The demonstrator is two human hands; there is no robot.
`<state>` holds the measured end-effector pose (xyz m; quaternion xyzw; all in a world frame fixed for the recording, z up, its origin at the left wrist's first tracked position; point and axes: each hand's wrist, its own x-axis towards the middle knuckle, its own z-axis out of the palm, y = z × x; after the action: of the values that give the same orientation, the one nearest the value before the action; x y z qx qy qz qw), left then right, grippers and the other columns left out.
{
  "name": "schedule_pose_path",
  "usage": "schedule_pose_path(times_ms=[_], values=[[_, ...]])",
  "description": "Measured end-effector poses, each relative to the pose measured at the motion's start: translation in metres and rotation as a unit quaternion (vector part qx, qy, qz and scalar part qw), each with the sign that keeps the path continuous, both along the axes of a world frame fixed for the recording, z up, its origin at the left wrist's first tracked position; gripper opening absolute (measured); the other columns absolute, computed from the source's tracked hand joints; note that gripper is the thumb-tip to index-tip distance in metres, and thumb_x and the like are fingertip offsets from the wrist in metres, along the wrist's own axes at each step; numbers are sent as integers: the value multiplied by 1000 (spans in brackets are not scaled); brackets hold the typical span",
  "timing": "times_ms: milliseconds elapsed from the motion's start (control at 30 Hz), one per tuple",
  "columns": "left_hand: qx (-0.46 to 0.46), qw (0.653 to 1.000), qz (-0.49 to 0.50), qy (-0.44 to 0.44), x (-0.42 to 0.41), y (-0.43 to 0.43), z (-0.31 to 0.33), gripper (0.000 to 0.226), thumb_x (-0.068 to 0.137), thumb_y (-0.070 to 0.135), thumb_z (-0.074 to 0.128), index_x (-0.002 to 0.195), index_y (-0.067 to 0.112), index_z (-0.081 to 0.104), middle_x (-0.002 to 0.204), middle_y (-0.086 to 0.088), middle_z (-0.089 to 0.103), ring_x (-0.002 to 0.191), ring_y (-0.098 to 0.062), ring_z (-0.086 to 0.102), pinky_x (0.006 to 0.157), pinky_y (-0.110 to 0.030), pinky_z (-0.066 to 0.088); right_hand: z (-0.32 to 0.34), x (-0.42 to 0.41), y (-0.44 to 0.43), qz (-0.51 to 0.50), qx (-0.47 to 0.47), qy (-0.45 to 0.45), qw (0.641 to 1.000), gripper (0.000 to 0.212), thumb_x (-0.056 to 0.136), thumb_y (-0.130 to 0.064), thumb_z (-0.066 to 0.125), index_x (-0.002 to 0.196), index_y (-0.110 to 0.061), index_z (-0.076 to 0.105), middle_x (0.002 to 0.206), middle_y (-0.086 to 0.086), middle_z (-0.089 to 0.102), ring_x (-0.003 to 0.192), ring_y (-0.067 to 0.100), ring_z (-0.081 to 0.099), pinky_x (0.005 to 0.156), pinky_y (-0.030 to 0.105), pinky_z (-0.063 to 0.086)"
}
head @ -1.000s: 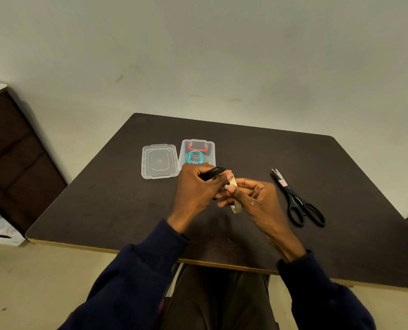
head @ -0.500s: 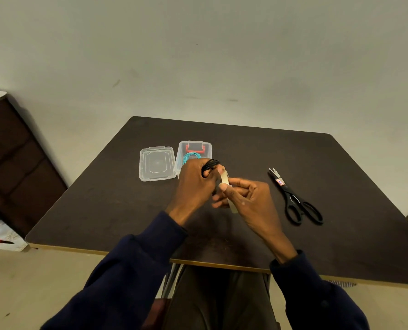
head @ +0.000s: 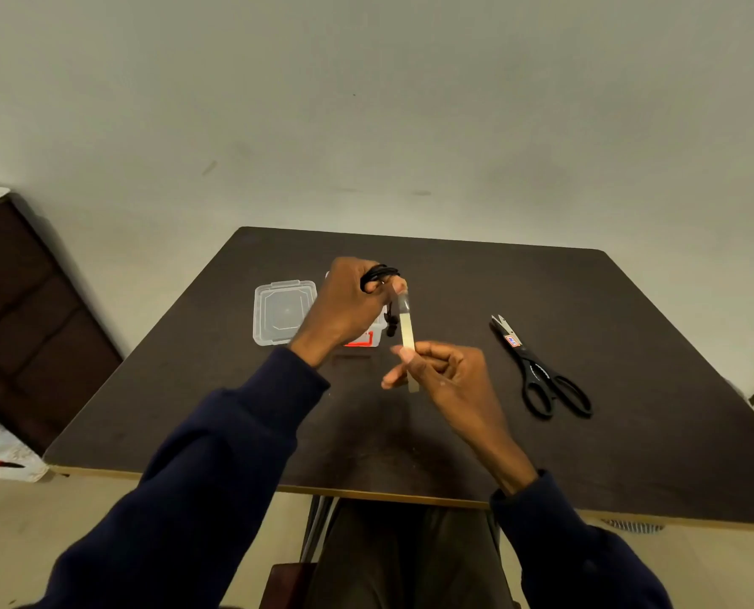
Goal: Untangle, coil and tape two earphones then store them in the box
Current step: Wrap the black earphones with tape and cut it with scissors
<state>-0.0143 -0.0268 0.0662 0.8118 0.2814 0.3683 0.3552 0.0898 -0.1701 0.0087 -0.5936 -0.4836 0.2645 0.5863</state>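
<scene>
My left hand (head: 344, 307) grips a coiled black earphone (head: 379, 274) above the table, with a short end of its cable hanging down at the thumb. A pale strip of tape (head: 407, 334) runs from that coil down to my right hand (head: 441, 373), which pinches its lower part. Behind my left hand stands the clear box (head: 368, 340) with a red clip; most of it is hidden, so the blue earphone seen inside it earlier does not show. The box's clear lid (head: 284, 312) lies flat just left of it.
Black scissors (head: 538, 369) lie on the right part of the dark table (head: 630, 345), blades pointing away. A dark wooden cabinet (head: 28, 314) stands left of the table, with a white bag (head: 1, 454) on the floor beside it.
My left hand has lifted the black coil up and away, over the box. My right hand has drawn apart from it, and the tape strip now stretches between them.
</scene>
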Motion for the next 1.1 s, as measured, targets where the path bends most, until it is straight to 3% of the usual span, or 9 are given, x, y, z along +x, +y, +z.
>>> schedule_pose_path(times_ms=[267, 400, 500, 633, 767, 867, 967, 1033, 1100], values=[[18, 1000, 6, 7, 1, 2, 12, 25, 92, 30, 71, 83, 6, 72, 66, -9, 63, 52, -1, 54, 49, -8, 39, -4, 2, 8, -31, -8, 43, 999, 20, 98, -23, 64, 100, -5, 73, 82, 9, 78, 74, 27, 77, 73, 36, 61], [20, 1000, 7, 3, 2, 5, 13, 31, 90, 34, 71, 84, 4, 73, 77, -22, 68, 62, -17, 55, 57, -20, 44, -3, 2, 12, -36, -18, 83, 996, 22, 98, -23, 65, 98, -3, 74, 83, 13, 78, 77, 30, 77, 78, 43, 62], [23, 1000, -1, 10, 5, 3, 18, 23, 90, 35, 71, 77, 16, 69, 78, -20, 69, 65, -18, 57, 62, -24, 46, -3, 5, 15, -43, -14, 89, 995, 24, 98, -24, 65, 102, -2, 74, 86, 12, 78, 79, 29, 78, 81, 45, 62], [17, 999, -14, 34, 5, 10, 27, 22, 89, 32, 73, 70, 27, 63, 67, 0, 64, 54, 1, 54, 57, -10, 44, -5, 7, 14, -43, -22, 54, 997, 30, 98, -30, 63, 111, -6, 73, 93, 6, 80, 88, 19, 77, 86, 37, 60], [9, 999, -20, 31, 6, 20, 30, 31, 88, 33, 74, 79, 4, 71, 69, -14, 64, 52, -2, 50, 54, -10, 43, -4, 15, 9, -56, -19, 0, 998, 31, 95, -35, 65, 115, -13, 73, 101, 0, 79, 93, 10, 76, 87, 34, 61], [8, 999, -28, 36, 7, 23, 33, 25, 88, 32, 75, 72, 13, 69, 62, -2, 61, 50, 3, 51, 53, -7, 43, -4, 30, -3, -103, -4, -58, 993, 28, 92, -37, 68, 110, -15, 74, 95, -2, 78, 89, 7, 75, 83, 26, 60], [20, 998, -34, 40, 9, 26, 33, 27, 88, 31, 75, 70, 14, 66, 56, 5, 55, 46, 4, 50, 50, -5, 40, -12, 71, -27, -233, -74, -267, 932, 25, 92, -26, 74, 112, -12, 73, 101, 1, 74, 91, 12, 69, 83, 21, 54], [14, 998, -37, 38, 9, 30, 32, 35, 87, 34, 75, 76, 1, 68, 54, 3, 51, 44, 2, 46, 49, -6, 38, -15, 102, -43, -259, -240, -395, 848, 38, 92, -34, 73, 119, -8, 67, 118, 12, 66, 108, 27, 60, 93, 35, 49], [7, 998, -44, 34, 11, 33, 30, 47, 85, 38, 75, 80, -7, 68, 55, -1, 50, 44, 0, 43, 49, -7, 38, -13, 120, -57, -243, -402, -414, 780, 50, 93, -46, 68, 122, -6, 60, 129, 18, 54, 120, 35, 50, 99, 43, 45]])
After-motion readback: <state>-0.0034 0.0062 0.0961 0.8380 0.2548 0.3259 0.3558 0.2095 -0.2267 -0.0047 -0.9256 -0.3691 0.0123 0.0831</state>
